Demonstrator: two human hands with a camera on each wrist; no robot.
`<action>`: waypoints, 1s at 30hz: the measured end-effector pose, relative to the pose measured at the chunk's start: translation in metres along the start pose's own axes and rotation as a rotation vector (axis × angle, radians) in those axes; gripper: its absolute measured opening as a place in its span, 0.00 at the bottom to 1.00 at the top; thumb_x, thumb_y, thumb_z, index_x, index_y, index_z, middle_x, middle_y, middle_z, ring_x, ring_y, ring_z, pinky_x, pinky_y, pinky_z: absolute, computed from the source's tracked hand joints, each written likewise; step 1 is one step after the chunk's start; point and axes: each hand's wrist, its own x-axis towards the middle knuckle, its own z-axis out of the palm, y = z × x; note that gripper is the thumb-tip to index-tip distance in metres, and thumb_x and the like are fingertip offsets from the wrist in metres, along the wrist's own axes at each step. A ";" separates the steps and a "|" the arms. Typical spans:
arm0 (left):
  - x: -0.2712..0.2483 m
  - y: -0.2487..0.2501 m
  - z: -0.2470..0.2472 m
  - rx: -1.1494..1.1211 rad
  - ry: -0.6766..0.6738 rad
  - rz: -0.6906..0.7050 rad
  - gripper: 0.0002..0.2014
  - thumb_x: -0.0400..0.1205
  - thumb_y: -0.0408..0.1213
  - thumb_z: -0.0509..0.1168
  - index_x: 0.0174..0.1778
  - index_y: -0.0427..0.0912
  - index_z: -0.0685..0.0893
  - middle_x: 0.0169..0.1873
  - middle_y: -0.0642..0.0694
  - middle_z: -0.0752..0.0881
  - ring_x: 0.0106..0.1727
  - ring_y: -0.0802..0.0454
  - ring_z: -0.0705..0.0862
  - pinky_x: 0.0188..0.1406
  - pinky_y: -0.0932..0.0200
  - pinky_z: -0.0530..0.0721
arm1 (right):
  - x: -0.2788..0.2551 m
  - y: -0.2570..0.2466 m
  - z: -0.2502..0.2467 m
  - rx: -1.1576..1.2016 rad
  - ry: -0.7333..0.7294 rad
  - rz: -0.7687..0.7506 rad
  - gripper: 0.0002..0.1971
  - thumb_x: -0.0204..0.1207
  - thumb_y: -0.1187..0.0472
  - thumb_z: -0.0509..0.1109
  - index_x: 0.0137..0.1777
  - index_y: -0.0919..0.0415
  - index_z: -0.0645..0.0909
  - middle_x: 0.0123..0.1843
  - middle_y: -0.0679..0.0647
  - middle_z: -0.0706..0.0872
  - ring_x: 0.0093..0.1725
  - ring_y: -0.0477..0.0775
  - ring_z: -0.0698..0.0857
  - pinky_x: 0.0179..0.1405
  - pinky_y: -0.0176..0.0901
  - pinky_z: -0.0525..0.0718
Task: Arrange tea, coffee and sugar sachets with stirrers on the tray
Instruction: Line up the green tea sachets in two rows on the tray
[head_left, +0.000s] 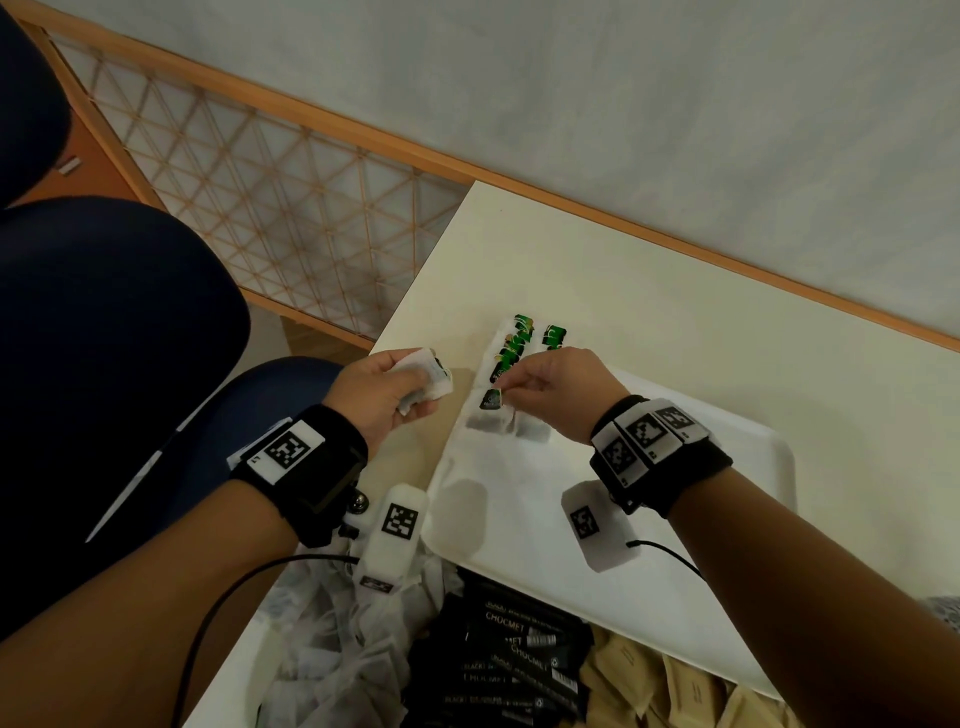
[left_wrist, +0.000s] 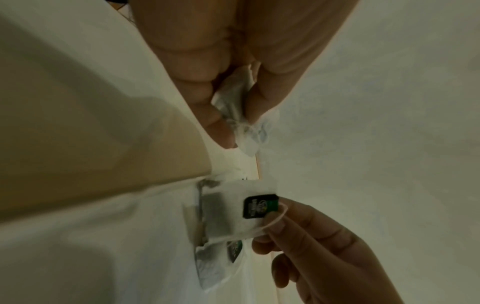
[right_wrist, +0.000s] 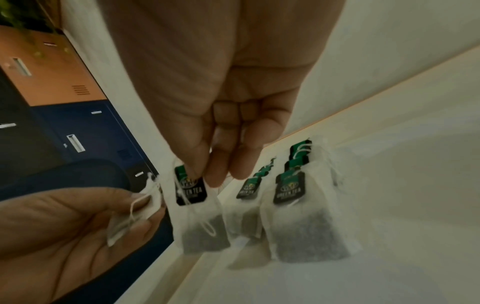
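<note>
My right hand (head_left: 506, 387) (right_wrist: 205, 176) pinches a green-tagged tea bag (right_wrist: 200, 218) (left_wrist: 228, 216) by its top edge, just above the white tray's (head_left: 519, 499) far left corner. Two rows of the same tea bags (head_left: 519, 343) (right_wrist: 298, 205) lie on that corner, tags overlapping. My left hand (head_left: 410, 382) (left_wrist: 231, 115) is left of the tray over the table edge, gripping a small bunch of white tea bags (head_left: 423, 374) (right_wrist: 132, 218).
A box at the near edge holds loose tea bags (head_left: 332, 639), black coffee sachets (head_left: 509, 654) and brown sugar sachets (head_left: 670, 691). The cream table (head_left: 675, 312) runs along a wood-trimmed wall. A dark blue chair (head_left: 104, 364) stands at the left.
</note>
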 end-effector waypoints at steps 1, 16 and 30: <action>0.001 0.000 0.000 -0.006 0.002 0.007 0.06 0.82 0.25 0.64 0.47 0.38 0.83 0.44 0.42 0.85 0.43 0.48 0.84 0.39 0.58 0.88 | 0.001 -0.001 0.001 -0.018 -0.015 0.006 0.07 0.76 0.59 0.71 0.50 0.50 0.89 0.37 0.38 0.84 0.35 0.36 0.79 0.34 0.20 0.73; 0.008 -0.009 0.003 0.142 -0.048 -0.009 0.14 0.83 0.24 0.60 0.50 0.49 0.84 0.45 0.48 0.86 0.48 0.52 0.83 0.46 0.59 0.83 | 0.019 0.007 0.008 -0.097 0.048 0.094 0.12 0.79 0.57 0.67 0.61 0.47 0.83 0.48 0.44 0.85 0.43 0.46 0.82 0.50 0.45 0.84; -0.006 -0.011 0.029 0.313 -0.272 -0.082 0.17 0.81 0.20 0.55 0.51 0.44 0.83 0.42 0.43 0.87 0.42 0.50 0.86 0.42 0.59 0.81 | -0.011 -0.009 -0.011 0.188 0.010 -0.245 0.07 0.75 0.63 0.74 0.51 0.55 0.89 0.43 0.39 0.87 0.41 0.31 0.83 0.42 0.22 0.76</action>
